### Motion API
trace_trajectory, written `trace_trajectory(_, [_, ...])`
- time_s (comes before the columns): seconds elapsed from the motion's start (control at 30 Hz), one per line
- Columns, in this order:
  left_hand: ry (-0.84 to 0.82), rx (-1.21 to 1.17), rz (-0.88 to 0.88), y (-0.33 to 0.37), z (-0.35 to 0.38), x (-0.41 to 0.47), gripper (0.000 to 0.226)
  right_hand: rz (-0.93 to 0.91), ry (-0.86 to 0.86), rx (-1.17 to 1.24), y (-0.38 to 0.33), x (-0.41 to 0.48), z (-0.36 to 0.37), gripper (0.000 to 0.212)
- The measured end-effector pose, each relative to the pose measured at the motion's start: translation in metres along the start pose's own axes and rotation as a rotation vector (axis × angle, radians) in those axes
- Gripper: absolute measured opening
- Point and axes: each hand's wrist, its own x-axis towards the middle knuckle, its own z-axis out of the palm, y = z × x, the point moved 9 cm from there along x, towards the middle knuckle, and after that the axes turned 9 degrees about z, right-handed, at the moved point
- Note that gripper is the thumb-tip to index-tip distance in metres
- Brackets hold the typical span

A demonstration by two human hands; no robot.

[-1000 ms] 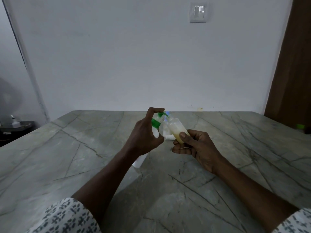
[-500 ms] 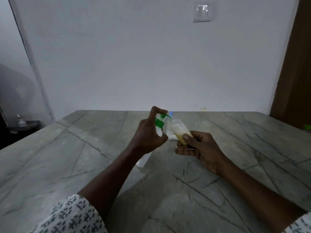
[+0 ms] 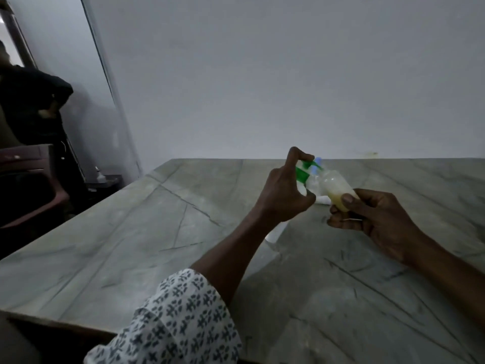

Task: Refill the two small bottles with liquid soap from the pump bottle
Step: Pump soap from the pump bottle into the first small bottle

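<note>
My left hand (image 3: 284,191) grips the white pump bottle (image 3: 275,231) by its neck, a finger curled over the green pump head (image 3: 304,171). The bottle stands on the marble table (image 3: 183,232), mostly hidden behind my hand. My right hand (image 3: 372,219) holds a small clear bottle (image 3: 337,189) tilted with its mouth up against the green spout; yellowish soap fills its lower part. Behind these, a second small bottle with a light blue cap (image 3: 316,164) is partly visible, beside something white (image 3: 324,199) on the table.
The table's left edge runs diagonally from the far wall toward me. Off the table to the left stands a dark red chair (image 3: 34,179), and a person in dark clothes (image 3: 29,106) is there. A small bottle (image 3: 99,177) rests on a low dark shelf.
The camera has swung left and tilted, bringing the chair and person into view. Both hands keep the same hold on the pump bottle and small bottle.
</note>
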Motion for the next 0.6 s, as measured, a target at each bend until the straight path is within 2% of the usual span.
trace_trajectory(0.23, [-0.049,0.005,0.023,-0.0012,0.0059,0.0006,0.076,-0.015,0.012,0.02,-0.0029,-0.0002,-0.0033,0.088])
trace_trajectory(0.43, [-0.045,0.019,0.053,-0.0043,0.007,0.0018,0.078,-0.015,-0.008,0.02,-0.0047,-0.0016,-0.0018,0.052])
trace_trajectory(0.6, [-0.013,0.007,0.064,-0.0033,0.0024,0.0002,0.073,-0.019,0.003,0.022,-0.0052,-0.0014,-0.0007,0.05])
